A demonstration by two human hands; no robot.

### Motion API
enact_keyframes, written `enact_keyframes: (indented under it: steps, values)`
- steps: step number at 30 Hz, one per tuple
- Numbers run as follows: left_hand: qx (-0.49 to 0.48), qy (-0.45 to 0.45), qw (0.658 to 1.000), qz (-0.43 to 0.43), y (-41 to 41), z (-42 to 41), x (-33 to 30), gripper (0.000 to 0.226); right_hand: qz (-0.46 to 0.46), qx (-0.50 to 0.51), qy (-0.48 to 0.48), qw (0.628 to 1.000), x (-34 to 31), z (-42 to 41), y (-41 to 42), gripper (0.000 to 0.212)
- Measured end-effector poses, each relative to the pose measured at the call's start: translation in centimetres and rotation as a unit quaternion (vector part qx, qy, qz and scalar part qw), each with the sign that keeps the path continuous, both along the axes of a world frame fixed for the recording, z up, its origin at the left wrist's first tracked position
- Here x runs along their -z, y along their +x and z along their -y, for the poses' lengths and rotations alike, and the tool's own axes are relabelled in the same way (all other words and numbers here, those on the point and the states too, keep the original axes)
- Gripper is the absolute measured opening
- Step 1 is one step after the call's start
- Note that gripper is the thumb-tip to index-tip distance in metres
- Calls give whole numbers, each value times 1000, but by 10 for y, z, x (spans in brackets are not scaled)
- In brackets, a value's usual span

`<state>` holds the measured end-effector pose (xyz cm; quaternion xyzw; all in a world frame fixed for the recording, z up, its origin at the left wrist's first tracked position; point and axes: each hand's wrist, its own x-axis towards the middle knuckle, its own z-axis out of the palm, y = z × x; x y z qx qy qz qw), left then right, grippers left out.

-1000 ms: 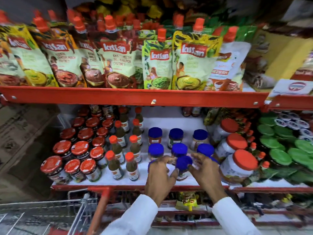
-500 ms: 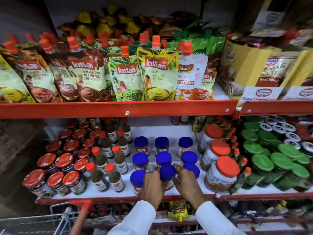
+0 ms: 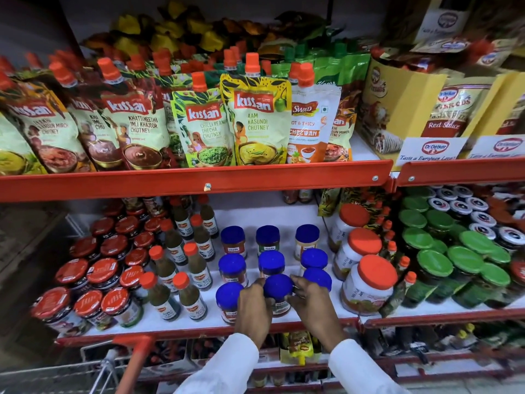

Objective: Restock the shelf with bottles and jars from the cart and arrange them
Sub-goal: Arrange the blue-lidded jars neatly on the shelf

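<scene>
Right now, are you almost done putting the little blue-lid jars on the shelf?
Nearly, it seems. Eight small blue-lidded jars already stand in neat rows on the white shelf board. The left hand and right hand are setting the ninth, front-middle blue-lidded jar into line. Space stays bare behind the rows, and only the metal cart's edge shows, so what's left is unclear.

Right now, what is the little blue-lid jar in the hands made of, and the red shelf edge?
The blue-lid jar held between the left hand and right hand looks like clear glass or plastic, since its contents show through; which one is unclear. Its lid looks like matte blue plastic. The red shelf edge looks like painted metal: smooth, slightly glossy, with rivets.
</scene>
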<state>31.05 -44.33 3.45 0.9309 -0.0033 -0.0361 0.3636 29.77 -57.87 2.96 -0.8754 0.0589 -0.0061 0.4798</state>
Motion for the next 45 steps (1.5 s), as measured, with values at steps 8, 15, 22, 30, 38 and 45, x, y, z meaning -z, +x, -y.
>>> enact_keyframes:
  steps: [8,15,22,30,38,45]
  values:
    - [0,3,1000,4,1,-9,0,45,10,14,27,999,0,-10,-3,40]
    - [6,3,1000,4,-1,-10,-3,44,14,18,33,999,1,-11,-5,42]
    - [7,6,1000,-3,-3,-9,-7,40,13,17,43,999,1,-9,-6,41]
    - [8,5,1000,-6,-6,-10,-10,43,14,20,49,999,-1,-10,-9,40]
    - [14,37,999,1,-10,-10,-23,51,4,51,14,999,-4,3,-15,50]
    - [69,52,993,76,1,28,-45,56,90,190,1,978,-9,47,-27,26]
